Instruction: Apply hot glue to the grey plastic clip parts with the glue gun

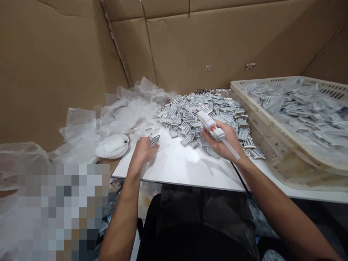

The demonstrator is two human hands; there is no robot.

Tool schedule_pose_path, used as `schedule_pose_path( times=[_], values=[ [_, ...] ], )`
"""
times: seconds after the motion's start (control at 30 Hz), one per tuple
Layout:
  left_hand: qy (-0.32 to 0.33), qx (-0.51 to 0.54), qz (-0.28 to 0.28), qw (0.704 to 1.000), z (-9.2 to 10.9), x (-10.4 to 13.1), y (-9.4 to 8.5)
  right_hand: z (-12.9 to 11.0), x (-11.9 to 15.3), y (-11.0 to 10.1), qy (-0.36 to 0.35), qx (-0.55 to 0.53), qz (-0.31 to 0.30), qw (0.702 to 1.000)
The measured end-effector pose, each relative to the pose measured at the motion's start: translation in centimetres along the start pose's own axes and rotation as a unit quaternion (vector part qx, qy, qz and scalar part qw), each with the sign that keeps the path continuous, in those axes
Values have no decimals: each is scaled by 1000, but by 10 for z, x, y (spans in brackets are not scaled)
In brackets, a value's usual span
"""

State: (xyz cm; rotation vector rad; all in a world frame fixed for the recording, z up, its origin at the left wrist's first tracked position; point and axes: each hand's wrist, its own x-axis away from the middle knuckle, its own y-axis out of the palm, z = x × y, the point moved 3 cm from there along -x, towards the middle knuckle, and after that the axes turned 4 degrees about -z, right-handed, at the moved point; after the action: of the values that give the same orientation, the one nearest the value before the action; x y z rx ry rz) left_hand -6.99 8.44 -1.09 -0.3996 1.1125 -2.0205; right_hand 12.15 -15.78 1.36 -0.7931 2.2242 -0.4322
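White glue gun (208, 122), one: grasped in the right hand (224, 139), body above the grip; probably light, rigid plastic, best taken by the handle, clear of the nozzle, which may be hot. Long axis slants across the grip, nozzle end forward and leftward over the pile of grey pieces (176, 119), translucent glue stick (232, 148) trailing rearward and rightward above the wrist. Grey piece (154, 140), one: pinched in the left hand (144, 152), protruding beyond thumb and fingers; likely light, thin, fairly stiff, best held by its edges. Long axis appears to run rightward and slightly away from that grip.
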Motion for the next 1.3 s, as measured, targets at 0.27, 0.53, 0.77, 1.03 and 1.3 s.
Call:
schedule_pose_path(
  times=[0.27, 0.53, 0.77, 1.03, 1.3],
  values=[
    [-33, -32, 62, 997, -10, 0, -3, 2, 0, 1, -5, 0, -3, 1000],
    [-15, 108, 105, 988, 4, 11, -14, 4, 0, 1, 3, -28, 4, 1000],
    [139, 474, -71, 867, 73, 16, -1, 6, -1, 10, 32, -132, -50, 989],
    [212, 609, -187, 741, 130, 1, 39, 6, -2, 10, 37, -204, -76, 975],
    [211, 615, -183, 737, 131, -2, 59, 3, -8, 3, 45, -209, -43, 976]
  ],
)
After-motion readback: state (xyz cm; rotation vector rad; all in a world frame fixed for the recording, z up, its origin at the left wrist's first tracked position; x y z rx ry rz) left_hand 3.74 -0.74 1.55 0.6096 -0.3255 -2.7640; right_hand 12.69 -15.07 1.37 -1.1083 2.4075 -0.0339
